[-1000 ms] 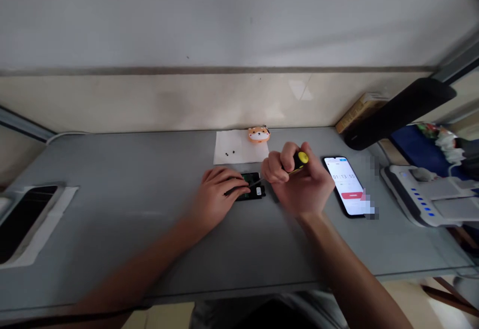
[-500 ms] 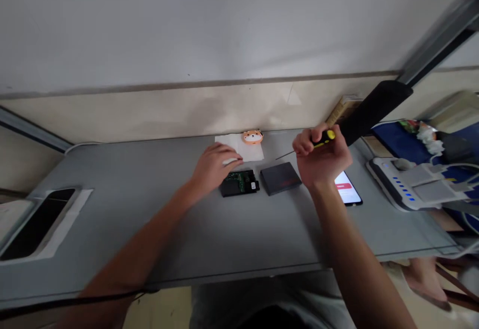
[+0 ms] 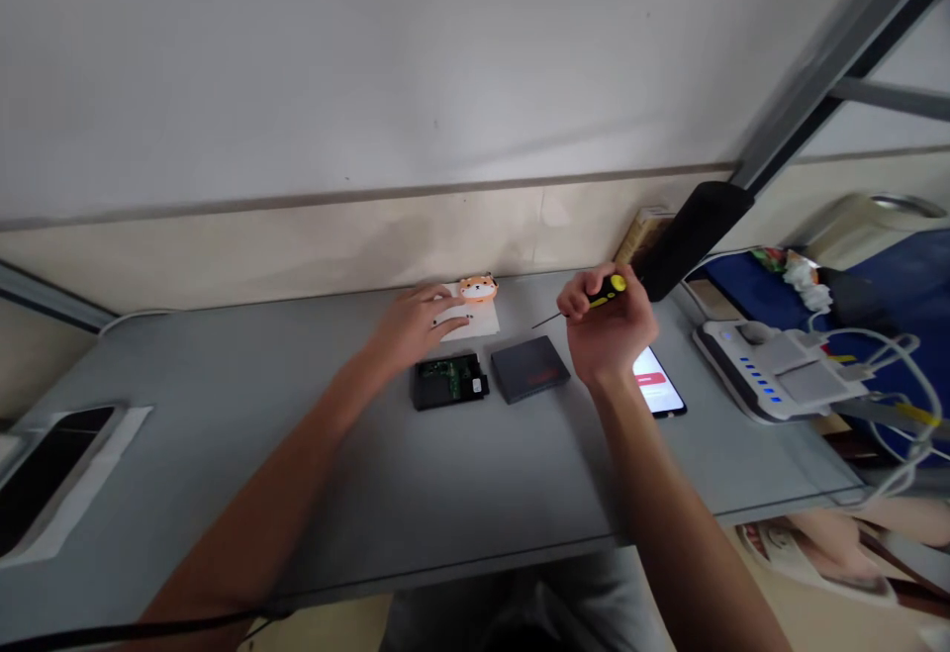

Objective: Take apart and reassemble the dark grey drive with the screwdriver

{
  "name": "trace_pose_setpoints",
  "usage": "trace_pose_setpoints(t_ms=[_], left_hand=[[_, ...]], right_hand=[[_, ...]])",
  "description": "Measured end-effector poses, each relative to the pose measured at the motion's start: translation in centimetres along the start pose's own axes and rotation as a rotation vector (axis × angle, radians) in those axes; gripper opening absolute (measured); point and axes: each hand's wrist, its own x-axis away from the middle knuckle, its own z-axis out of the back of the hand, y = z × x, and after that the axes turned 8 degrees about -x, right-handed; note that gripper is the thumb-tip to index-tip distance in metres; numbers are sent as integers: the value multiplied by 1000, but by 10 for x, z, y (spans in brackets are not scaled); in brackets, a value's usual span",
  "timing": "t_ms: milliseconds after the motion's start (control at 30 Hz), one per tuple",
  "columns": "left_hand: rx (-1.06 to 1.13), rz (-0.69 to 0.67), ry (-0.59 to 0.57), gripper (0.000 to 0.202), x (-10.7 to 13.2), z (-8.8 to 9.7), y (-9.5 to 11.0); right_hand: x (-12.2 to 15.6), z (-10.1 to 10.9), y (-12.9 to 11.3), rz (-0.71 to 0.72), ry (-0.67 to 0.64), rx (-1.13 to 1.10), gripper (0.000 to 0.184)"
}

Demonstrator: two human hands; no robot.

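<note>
My right hand [image 3: 610, 330] is closed around a small screwdriver [image 3: 603, 291] with a black and yellow handle, raised above the desk with its thin shaft pointing left. My left hand [image 3: 416, 326] rests on a white sheet of paper [image 3: 475, 321] at the back of the desk, fingers stretched toward tiny black screws there. Just in front of it lies an opened black device with a green circuit board [image 3: 449, 380]. Its dark grey cover [image 3: 529, 368] lies to the right of it.
An orange animal figure [image 3: 478, 287] sits on the paper's far edge. A phone [image 3: 657, 385] with a lit screen lies under my right wrist. A black lamp head [image 3: 687, 236] and a white power strip [image 3: 772, 375] with cables stand at right. A grey desk [image 3: 297, 454] bears a tray [image 3: 51, 464] at left.
My left hand left the circuit board and reached back to the paper. My right hand lifted the screwdriver up and to the right. The grey cover now shows. The camera swung right.
</note>
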Motion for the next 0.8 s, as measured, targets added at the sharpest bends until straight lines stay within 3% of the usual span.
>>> trace_pose_setpoints(t_ms=[167, 233, 400, 567, 700, 800], left_hand=[[105, -30, -105, 61, 52, -5, 35], [101, -10, -116, 55, 64, -15, 42], [186, 62, -7, 55, 63, -24, 33], [356, 83, 73, 60, 52, 3, 23], [329, 48, 148, 63, 57, 25, 31], [289, -137, 109, 59, 69, 22, 46]], right_hand=[[5, -6, -13, 57, -89, 93, 46], [6, -7, -12, 72, -123, 156, 46], [11, -4, -3, 163, -159, 254, 41], [13, -7, -9, 234, -138, 309, 40], [14, -5, -29, 127, -391, 653, 41], [17, 1, -40, -20, -681, 1039, 26]])
